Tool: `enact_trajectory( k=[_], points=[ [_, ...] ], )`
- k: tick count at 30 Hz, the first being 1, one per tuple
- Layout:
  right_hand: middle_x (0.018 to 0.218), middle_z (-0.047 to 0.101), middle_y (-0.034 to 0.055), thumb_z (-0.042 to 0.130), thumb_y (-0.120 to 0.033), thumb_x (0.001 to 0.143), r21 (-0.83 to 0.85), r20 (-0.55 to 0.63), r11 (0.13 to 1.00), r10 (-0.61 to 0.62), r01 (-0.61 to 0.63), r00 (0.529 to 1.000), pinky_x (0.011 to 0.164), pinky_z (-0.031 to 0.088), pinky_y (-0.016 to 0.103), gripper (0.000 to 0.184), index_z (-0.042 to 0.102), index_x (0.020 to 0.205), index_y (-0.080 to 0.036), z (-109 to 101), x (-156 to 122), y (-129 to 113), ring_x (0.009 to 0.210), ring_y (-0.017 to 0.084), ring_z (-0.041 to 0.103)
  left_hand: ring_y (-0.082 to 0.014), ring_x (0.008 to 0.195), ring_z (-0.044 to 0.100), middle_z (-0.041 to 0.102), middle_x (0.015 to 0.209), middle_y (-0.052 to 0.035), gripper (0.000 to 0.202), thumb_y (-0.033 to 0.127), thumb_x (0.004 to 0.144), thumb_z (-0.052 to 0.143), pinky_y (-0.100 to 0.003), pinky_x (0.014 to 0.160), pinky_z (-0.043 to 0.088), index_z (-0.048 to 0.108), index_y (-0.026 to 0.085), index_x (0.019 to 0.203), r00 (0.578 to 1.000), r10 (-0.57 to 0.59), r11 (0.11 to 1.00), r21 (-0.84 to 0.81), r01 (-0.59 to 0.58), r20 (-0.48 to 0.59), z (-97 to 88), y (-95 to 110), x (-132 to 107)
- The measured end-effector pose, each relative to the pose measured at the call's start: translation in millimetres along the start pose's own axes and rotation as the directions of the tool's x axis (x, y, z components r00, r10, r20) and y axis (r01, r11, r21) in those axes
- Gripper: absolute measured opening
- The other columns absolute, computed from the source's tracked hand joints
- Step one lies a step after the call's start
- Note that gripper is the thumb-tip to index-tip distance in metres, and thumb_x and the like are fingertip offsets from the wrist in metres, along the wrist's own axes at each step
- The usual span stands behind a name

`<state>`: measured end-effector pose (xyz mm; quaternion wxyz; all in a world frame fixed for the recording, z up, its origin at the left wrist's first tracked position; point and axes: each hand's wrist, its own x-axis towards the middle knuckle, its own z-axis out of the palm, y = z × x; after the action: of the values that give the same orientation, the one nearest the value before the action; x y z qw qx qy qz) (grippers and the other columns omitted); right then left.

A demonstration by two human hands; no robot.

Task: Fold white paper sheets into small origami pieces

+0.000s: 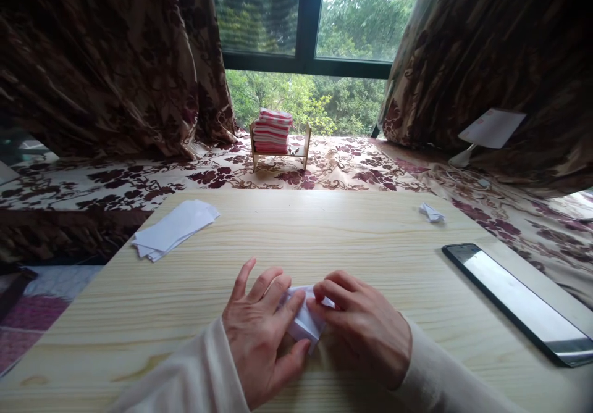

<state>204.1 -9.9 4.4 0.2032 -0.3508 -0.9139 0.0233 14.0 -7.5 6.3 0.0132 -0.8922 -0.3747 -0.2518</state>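
Note:
A folded piece of white paper (308,320) lies near the front middle of the table, between my two hands. My left hand (262,333) holds its left side, with the index finger on top and the thumb at the lower edge; the other fingers are spread over the wood. At the paper's upper right, my right hand (364,323) has thumb and bent fingers pinched together on it. Part of the paper is hidden under my fingers. A small folded paper piece (432,213) rests at the table's far right.
A stack of white paper strips (176,228) lies at the back left of the wooden table (296,228). To the right is a phone (519,302). Beyond the table, a small wooden rack (306,144) holds folded pink striped cloths (273,130); a white lamp (491,129) stands right.

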Motion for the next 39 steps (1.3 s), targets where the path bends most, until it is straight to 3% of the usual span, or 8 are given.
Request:
enact_trajectory(
  k=[8,11,18,21,26,32,35,39],
  points=[
    [0.089,0.053,0.0074,0.039,-0.01,0.076,0.049,-0.003,0.996,0.075,-0.075,0.997,0.066,0.04,0.03,0.026,0.056,0.094,-0.017,-0.7,-5.2,-5.0,0.079,0.017,0.042,-0.0254,0.102,0.046,0.059,0.097,-0.0068,0.038,0.039,0.072,0.05,-0.054,0.101,0.014,0.059,0.016,0.1,0.999,0.027,1.0,0.013,-0.026,-0.044,2.1,-5.8,-4.2],
    [0.092,0.051,0.0085,0.037,-0.008,0.076,0.069,-0.025,0.99,0.128,-0.126,0.992,0.069,0.04,0.031,0.032,0.053,0.103,-0.016,0.6,-5.5,-8.2,0.08,0.017,0.042,-0.0251,0.102,0.046,0.059,0.096,-0.0066,0.039,0.04,0.07,0.053,-0.053,0.101,0.015,0.059,0.016,0.099,0.998,0.026,0.999,0.021,-0.025,-0.064,3.1,-4.7,-4.7],
    [0.087,0.05,0.0062,0.046,-0.01,0.074,-0.089,0.074,0.962,0.265,-0.258,0.961,0.068,0.037,0.028,0.024,0.057,0.095,-0.017,3.3,2.5,-16.6,0.077,0.017,0.04,-0.0259,0.102,0.046,0.059,0.094,-0.008,0.038,0.039,0.071,0.048,-0.054,0.101,0.011,0.059,0.014,0.098,0.998,0.035,0.999,0.037,-0.033,-0.051,3.5,-3.5,-5.3],
    [0.083,0.052,0.0056,0.044,-0.008,0.077,-0.166,0.072,0.933,0.334,-0.319,0.94,0.067,0.035,0.027,0.019,0.059,0.086,-0.017,1.5,4.7,-18.8,0.077,0.017,0.041,-0.0262,0.101,0.046,0.059,0.093,-0.0078,0.038,0.039,0.071,0.047,-0.055,0.1,0.012,0.06,0.015,0.098,0.998,0.046,0.998,0.051,-0.043,-0.052,4.5,-4.2,-5.9],
    [0.08,0.055,0.0067,0.043,-0.012,0.082,-0.309,0.04,0.883,0.382,-0.352,0.923,0.065,0.035,0.028,0.019,0.06,0.089,-0.014,-0.4,-4.6,-20.0,0.076,0.018,0.043,-0.0261,0.101,0.046,0.059,0.093,-0.0075,0.036,0.039,0.07,0.049,-0.055,0.1,0.013,0.061,0.016,0.096,0.996,0.054,0.996,0.07,-0.049,-0.066,3.6,-5.1,-6.5],
    [0.078,0.056,0.0061,0.045,-0.008,0.078,-0.353,0.077,0.841,0.463,-0.41,0.883,0.064,0.035,0.026,0.018,0.061,0.079,-0.016,-18.7,-12.4,-16.8,0.077,0.018,0.045,-0.0263,0.097,0.048,0.059,0.089,-0.0086,0.037,0.041,0.067,0.051,-0.056,0.099,0.015,0.061,0.014,0.091,0.999,0.005,0.997,0.08,-0.002,-0.043,-2.5,10.7,-4.8],
    [0.082,0.057,0.0057,0.045,-0.005,0.074,-0.335,0.064,0.854,0.441,-0.397,0.895,0.065,0.036,0.026,0.028,0.06,0.095,-0.017,-27.0,-7.3,-19.0,0.079,0.017,0.045,-0.0257,0.091,0.049,0.059,0.082,-0.0085,0.037,0.042,0.066,0.053,-0.055,0.099,0.017,0.062,0.012,0.085,0.995,-0.076,0.992,0.092,0.081,-0.061,-1.5,24.1,-4.9],
    [0.085,0.056,0.0058,0.044,-0.003,0.074,-0.34,-0.011,0.877,0.358,-0.34,0.934,0.066,0.035,0.029,0.052,0.043,0.123,-0.019,-25.4,0.1,-25.5,0.077,0.018,0.044,-0.0259,0.089,0.049,0.058,0.079,-0.0077,0.038,0.043,0.065,0.054,-0.055,0.098,0.019,0.061,0.012,0.085,0.99,-0.121,0.988,0.085,0.126,-0.068,2.6,32.0,-5.7]
  ],
)
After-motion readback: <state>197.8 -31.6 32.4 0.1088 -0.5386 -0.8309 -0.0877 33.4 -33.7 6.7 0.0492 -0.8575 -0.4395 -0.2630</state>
